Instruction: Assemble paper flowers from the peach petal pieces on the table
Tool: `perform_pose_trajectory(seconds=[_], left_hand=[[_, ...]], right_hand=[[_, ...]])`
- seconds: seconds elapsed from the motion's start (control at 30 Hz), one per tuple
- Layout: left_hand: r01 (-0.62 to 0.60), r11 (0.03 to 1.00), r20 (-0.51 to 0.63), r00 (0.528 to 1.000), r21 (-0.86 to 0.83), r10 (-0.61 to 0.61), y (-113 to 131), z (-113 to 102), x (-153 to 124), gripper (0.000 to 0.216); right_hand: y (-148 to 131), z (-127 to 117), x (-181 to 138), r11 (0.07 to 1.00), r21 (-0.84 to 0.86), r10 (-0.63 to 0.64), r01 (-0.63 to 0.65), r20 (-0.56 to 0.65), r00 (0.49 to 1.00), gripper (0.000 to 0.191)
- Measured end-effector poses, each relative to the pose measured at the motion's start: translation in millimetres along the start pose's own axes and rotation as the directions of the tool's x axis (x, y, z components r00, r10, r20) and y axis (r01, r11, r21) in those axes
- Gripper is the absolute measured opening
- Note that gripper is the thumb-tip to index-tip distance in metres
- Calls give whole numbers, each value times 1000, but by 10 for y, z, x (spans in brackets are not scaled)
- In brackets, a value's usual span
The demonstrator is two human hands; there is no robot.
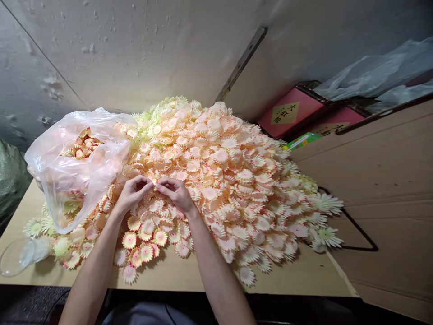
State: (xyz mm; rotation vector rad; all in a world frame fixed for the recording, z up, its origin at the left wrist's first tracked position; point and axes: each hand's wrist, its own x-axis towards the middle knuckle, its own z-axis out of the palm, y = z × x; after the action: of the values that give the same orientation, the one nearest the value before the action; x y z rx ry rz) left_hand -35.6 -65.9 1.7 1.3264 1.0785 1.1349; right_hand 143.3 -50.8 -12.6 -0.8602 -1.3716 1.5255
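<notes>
My left hand (135, 193) and my right hand (176, 194) meet fingertip to fingertip over the near left part of a big heap of artificial flower petal layers (219, 155). Both hands are closed in a pinch. A tiny pale yellow bit shows between the fingertips, mostly covered, so its kind cannot be told. The petal layers are round, pale pink and cream, with jagged, reddish-tipped edges. Below my hands lie yellowish flower pieces with red rims (146, 252). Left of my left hand, a translucent plastic bag (79, 167) holds darker red-and-yellow pieces.
A clear plastic cup (16, 258) lies at the left end of the wooden table (182, 273). A cardboard sheet (382, 207) and a bent dark metal rod (360, 249) border the right side. Red boxes (296, 110) stand behind, against the wall (135, 54).
</notes>
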Motion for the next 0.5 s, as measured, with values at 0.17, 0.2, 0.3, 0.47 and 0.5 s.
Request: perform_pose_trajectory(seconds=[0.17,0.2,0.3,0.47,0.5], left_hand=[[16,999,20,1000,36,-17,-30,-29,2,36],[19,999,26,999,43,-20,-33,-31,1,36],[20,997,16,1000,68,-21,-25,-26,-4,37],[6,999,27,1000,38,-7,1,-12,-7,38],[5,1000,32,999,25,-5,2,-11,-6,39]], right_hand=[[-29,3,-1,998,-47,-33,32,-9,999,21],[-32,3,-2,998,-50,-37,36,-9,999,20],[-33,3,-2,998,-52,-33,32,-5,999,20],[-26,3,3,997,-60,-40,39,-8,999,22],[-25,3,3,997,-62,-41,40,-5,999,22]])
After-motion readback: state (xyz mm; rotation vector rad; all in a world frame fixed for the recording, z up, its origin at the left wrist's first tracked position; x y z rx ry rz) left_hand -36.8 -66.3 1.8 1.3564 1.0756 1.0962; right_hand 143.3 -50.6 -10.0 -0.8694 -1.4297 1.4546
